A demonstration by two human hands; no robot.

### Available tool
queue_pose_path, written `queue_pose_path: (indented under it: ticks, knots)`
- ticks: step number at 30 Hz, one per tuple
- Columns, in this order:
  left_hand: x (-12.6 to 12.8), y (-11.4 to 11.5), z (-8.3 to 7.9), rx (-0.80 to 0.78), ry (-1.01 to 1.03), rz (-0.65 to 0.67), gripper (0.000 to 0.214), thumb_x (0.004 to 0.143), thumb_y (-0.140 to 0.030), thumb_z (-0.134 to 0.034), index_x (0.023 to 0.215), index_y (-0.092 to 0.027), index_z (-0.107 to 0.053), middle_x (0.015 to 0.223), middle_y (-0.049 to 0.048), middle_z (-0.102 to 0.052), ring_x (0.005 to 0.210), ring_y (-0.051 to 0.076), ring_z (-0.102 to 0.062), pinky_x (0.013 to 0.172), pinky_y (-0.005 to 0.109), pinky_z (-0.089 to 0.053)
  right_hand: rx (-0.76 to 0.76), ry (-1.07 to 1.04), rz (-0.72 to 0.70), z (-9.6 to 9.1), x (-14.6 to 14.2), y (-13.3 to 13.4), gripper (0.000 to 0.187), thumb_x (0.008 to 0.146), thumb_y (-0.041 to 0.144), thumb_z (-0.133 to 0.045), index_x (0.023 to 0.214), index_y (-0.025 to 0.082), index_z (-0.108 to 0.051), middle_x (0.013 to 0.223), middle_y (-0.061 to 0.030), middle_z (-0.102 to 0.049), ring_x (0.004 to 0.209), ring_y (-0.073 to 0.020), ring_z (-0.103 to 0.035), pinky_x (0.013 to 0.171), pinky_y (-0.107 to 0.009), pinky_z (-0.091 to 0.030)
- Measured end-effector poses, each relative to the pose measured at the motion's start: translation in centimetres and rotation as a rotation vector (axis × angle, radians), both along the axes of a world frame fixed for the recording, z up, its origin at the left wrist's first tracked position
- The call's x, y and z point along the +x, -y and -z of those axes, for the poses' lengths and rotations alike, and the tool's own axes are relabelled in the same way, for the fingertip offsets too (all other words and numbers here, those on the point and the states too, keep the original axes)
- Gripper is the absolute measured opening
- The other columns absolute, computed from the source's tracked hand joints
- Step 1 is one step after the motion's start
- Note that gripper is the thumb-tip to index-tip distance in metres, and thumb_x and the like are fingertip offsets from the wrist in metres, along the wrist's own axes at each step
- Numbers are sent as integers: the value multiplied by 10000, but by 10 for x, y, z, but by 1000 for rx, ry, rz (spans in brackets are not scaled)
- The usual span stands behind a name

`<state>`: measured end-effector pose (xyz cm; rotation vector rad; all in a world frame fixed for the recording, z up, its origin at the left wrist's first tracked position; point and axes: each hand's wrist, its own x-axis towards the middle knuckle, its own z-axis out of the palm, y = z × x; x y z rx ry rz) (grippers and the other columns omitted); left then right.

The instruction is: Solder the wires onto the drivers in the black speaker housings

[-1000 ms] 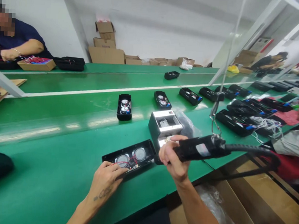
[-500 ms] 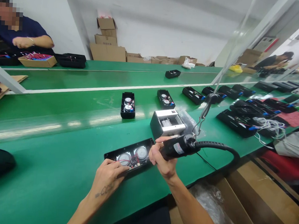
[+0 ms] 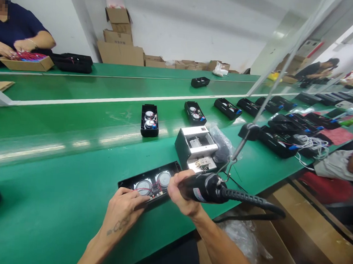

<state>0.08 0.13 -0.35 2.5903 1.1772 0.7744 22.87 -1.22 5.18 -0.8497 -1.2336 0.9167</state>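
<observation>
An open black speaker housing [image 3: 129,182] lies in front of me, with two round silver speaker drivers [image 3: 163,180], red wires and small connectors inside. My left hand [image 3: 125,206] grips its near left edge, the fingertips reaching over the rim by the wires. A black electric screwdriver [image 3: 204,188] is held in my right hand [image 3: 184,193], tilted over the housing's right end. Its tip is hidden behind my fingers. A metal hook and cord hold the tool's rear end, and a thick black cable [image 3: 258,199] runs from it.
A silver-and-black screw feeder [image 3: 198,143] stands just beyond the housing, beside a clear plastic bag [image 3: 222,140]. More speaker housings [image 3: 150,120] sit on the green bench. Across the bench, a co-worker's hands are at a carton of wires [image 3: 32,63]. An open cardboard box [image 3: 265,251] is below right.
The view has shifted slightly. The screwdriver has come a little lower and nearer, showing more of the screw feeder. My left hand stays on the housing. The co-worker's hand has moved down into the carton.
</observation>
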Motion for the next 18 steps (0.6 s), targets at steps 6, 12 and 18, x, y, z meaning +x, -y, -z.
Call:
queue_pose_path:
  ticks: [6, 12, 18]
  knots:
    - [-1, -1, 1, 8, 11, -28, 134, 927, -316, -698, 990, -339, -815, 811, -25, -793, 725, 198, -640, 698, 314, -493, 114, -80, 58, -24, 9, -4, 217, 953, 276, -671, 1105, 275, -516, 572, 120, -471, 427, -97, -458, 456, -245, -419]
    - [6, 1, -2, 8, 8, -60, 144, 925, -315, -689, 987, -338, -817, 807, -21, -791, 738, 206, -646, 700, 327, -505, 223, -90, 617, -62, 76, -26, 306, 892, 237, -709, 1146, 254, -538, 537, 140, -486, 408, -101, -458, 496, -262, -437]
    - [18, 2, -4, 31, 12, -58, 179, 905, -249, -668, 982, -319, -813, 821, -8, -799, 743, 201, -671, 701, 336, -502, 126, 88, 633, -46, 105, -48, 285, 852, 334, -770, 973, 232, -533, 519, 111, -553, 405, -124, -494, 504, -302, -448]
